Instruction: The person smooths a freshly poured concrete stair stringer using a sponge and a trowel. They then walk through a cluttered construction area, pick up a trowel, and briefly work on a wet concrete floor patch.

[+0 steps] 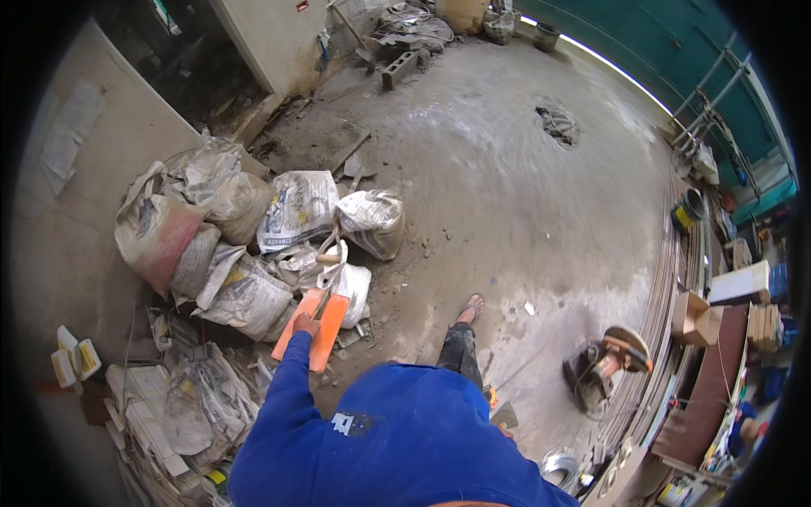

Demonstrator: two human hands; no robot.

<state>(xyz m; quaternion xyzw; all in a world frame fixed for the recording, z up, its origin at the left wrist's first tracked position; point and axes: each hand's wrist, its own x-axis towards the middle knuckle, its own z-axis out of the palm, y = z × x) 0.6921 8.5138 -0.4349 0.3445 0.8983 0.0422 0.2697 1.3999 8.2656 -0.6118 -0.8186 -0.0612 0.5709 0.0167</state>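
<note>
At the near left, my left hand (307,324) is closed on a flat orange plastering float (332,325), held in front of the filled sacks. The float shows as two orange strips with a gap between them. Only a few fingers of my right hand (505,431) show past my blue shirt. They are against a pointing trowel (507,415) with a grey pointed blade. A small yellow-orange item (490,395) sticks out by my trouser leg; its kind is unclear. One bare foot (471,308) stands on the concrete floor.
Filled sacks (245,287) are heaped at left, above scrap boards and plastic (194,414). A cut-off saw (604,367) lies at right beside long pipes (663,321). Farther off are a hollow block (400,70), a rough floor patch (557,125) and a green gate (629,42).
</note>
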